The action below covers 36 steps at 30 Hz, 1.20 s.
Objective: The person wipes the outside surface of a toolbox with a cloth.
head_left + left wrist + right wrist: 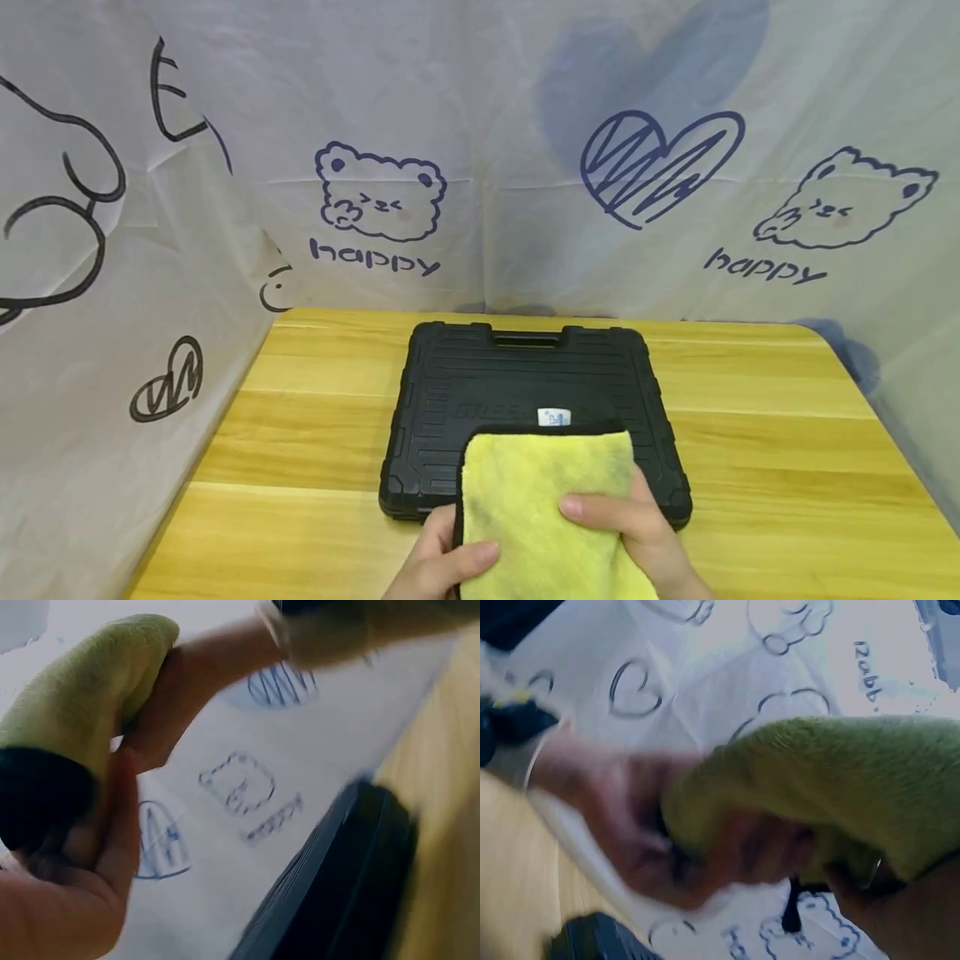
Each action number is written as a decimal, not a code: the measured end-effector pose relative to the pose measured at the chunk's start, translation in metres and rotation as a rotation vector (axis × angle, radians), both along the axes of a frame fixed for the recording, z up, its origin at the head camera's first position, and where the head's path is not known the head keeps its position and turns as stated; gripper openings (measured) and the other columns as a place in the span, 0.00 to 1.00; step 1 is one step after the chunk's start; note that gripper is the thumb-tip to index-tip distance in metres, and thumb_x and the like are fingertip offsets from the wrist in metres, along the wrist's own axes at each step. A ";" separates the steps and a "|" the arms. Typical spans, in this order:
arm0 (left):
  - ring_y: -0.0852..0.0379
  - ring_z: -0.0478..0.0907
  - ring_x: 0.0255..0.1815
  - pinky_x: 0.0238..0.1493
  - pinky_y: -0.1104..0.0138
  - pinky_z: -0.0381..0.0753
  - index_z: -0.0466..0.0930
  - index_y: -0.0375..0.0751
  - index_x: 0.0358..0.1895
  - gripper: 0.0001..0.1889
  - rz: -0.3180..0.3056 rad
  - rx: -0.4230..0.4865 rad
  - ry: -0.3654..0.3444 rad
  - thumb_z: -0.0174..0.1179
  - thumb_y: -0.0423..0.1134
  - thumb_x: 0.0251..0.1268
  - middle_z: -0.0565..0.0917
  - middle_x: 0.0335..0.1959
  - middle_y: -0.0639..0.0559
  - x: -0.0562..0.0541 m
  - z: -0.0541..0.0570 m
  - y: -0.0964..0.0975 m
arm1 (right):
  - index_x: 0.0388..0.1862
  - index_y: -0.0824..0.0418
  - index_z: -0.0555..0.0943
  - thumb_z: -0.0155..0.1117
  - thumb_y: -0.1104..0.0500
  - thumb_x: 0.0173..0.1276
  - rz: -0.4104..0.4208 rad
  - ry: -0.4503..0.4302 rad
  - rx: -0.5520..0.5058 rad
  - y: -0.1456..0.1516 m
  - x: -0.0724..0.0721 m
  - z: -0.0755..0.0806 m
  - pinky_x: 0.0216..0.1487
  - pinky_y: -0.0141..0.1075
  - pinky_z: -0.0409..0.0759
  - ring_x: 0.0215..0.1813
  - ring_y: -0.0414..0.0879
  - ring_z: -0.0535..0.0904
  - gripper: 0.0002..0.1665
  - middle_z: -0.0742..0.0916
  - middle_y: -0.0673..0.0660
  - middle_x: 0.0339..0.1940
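Observation:
A yellow cloth [540,508] with a black edge and a small white label [554,417] is held up in front of a black plastic case. My left hand [442,558] grips its left side, thumb on the yellow face and fingers behind. On the right side, my right hand [645,529] pinches the cloth the same way, its thumb nearer the middle. The left wrist view has the cloth [90,682] bent over between both hands, with black on its lower part. Blurred fingers lie under the cloth [855,772] in the right wrist view.
The closed black case [517,375] lies flat on the wood-grain table [300,467], its handle toward the back. White sheets [510,100] with drawn bears and hearts hang behind the table and along its sides.

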State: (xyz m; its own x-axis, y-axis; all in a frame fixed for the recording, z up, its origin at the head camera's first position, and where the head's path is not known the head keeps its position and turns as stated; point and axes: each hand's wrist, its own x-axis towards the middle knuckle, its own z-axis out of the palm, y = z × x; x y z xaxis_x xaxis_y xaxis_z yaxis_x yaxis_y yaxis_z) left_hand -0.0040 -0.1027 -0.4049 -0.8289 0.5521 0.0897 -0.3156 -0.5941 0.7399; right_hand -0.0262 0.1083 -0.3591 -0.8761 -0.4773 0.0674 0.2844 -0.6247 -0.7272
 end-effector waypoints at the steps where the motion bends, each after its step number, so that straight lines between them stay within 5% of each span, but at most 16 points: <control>1: 0.47 0.84 0.50 0.50 0.55 0.82 0.77 0.32 0.58 0.15 0.040 -0.030 0.043 0.46 0.29 0.74 0.85 0.50 0.41 0.000 0.002 -0.001 | 0.53 0.65 0.72 0.51 0.75 0.69 -0.069 0.008 0.081 -0.001 0.000 0.001 0.46 0.41 0.84 0.44 0.50 0.85 0.16 0.84 0.60 0.43; 5: 0.44 0.84 0.49 0.48 0.52 0.83 0.73 0.30 0.61 0.16 0.146 -0.109 0.094 0.46 0.26 0.75 0.83 0.51 0.39 0.000 0.009 -0.004 | 0.54 0.67 0.73 0.66 0.72 0.62 -0.248 -0.031 0.383 -0.001 -0.002 0.003 0.40 0.46 0.85 0.40 0.54 0.86 0.22 0.85 0.63 0.41; 12: 0.45 0.81 0.55 0.57 0.53 0.78 0.70 0.36 0.64 0.18 -0.035 -0.006 -0.139 0.48 0.29 0.73 0.80 0.55 0.42 -0.001 0.013 -0.007 | 0.60 0.68 0.69 0.71 0.68 0.61 -0.190 -0.052 0.503 0.001 -0.009 -0.001 0.42 0.52 0.84 0.42 0.60 0.86 0.31 0.83 0.68 0.46; 18: 0.46 0.78 0.60 0.60 0.53 0.76 0.54 0.42 0.70 0.27 -0.043 -0.074 -0.252 0.52 0.32 0.74 0.74 0.61 0.43 -0.008 0.015 -0.011 | 0.64 0.66 0.72 0.72 0.66 0.63 -0.247 0.067 0.604 0.012 -0.021 -0.015 0.40 0.52 0.85 0.43 0.59 0.86 0.31 0.85 0.66 0.50; 21: 0.47 0.76 0.61 0.60 0.53 0.77 0.47 0.45 0.72 0.31 -0.009 -0.120 -0.240 0.52 0.32 0.74 0.72 0.62 0.43 -0.013 0.019 -0.015 | 0.67 0.65 0.72 0.70 0.69 0.63 -0.331 0.238 0.666 0.019 -0.027 -0.024 0.39 0.45 0.86 0.44 0.53 0.87 0.33 0.86 0.62 0.52; 24: 0.49 0.77 0.58 0.58 0.55 0.78 0.51 0.41 0.71 0.29 0.052 -0.179 -0.206 0.53 0.33 0.73 0.73 0.60 0.43 -0.017 0.024 -0.021 | 0.68 0.67 0.72 0.65 0.74 0.65 -0.434 0.502 0.695 0.027 -0.037 -0.034 0.37 0.39 0.86 0.41 0.47 0.86 0.32 0.87 0.62 0.49; 28: 0.51 0.78 0.56 0.56 0.56 0.80 0.58 0.39 0.67 0.22 0.149 -0.168 -0.124 0.50 0.31 0.74 0.75 0.57 0.44 -0.021 0.028 -0.033 | 0.64 0.70 0.76 0.57 0.68 0.72 -0.726 1.038 0.921 0.046 -0.066 -0.048 0.30 0.35 0.84 0.33 0.46 0.85 0.22 0.87 0.63 0.43; 30: 0.51 0.78 0.56 0.57 0.54 0.79 0.58 0.39 0.66 0.20 0.188 -0.114 -0.083 0.47 0.29 0.75 0.74 0.57 0.44 -0.024 0.030 -0.043 | 0.61 0.69 0.79 0.56 0.61 0.73 -0.935 1.219 1.108 0.058 -0.081 -0.054 0.25 0.37 0.81 0.30 0.47 0.84 0.21 0.88 0.61 0.40; 33: 0.50 0.77 0.58 0.57 0.54 0.79 0.55 0.39 0.67 0.20 0.263 -0.057 -0.041 0.44 0.28 0.76 0.73 0.58 0.45 -0.027 0.034 -0.057 | 0.58 0.70 0.81 0.54 0.56 0.72 -1.085 1.285 1.304 0.076 -0.101 -0.062 0.23 0.46 0.81 0.33 0.54 0.85 0.23 0.88 0.64 0.41; 36: 0.51 0.76 0.59 0.57 0.55 0.79 0.53 0.37 0.67 0.21 0.358 -0.058 -0.017 0.44 0.27 0.77 0.72 0.58 0.46 -0.029 0.037 -0.069 | 0.61 0.71 0.79 0.56 0.60 0.69 -1.071 1.171 1.454 0.091 -0.114 -0.071 0.29 0.55 0.82 0.44 0.63 0.84 0.24 0.86 0.69 0.49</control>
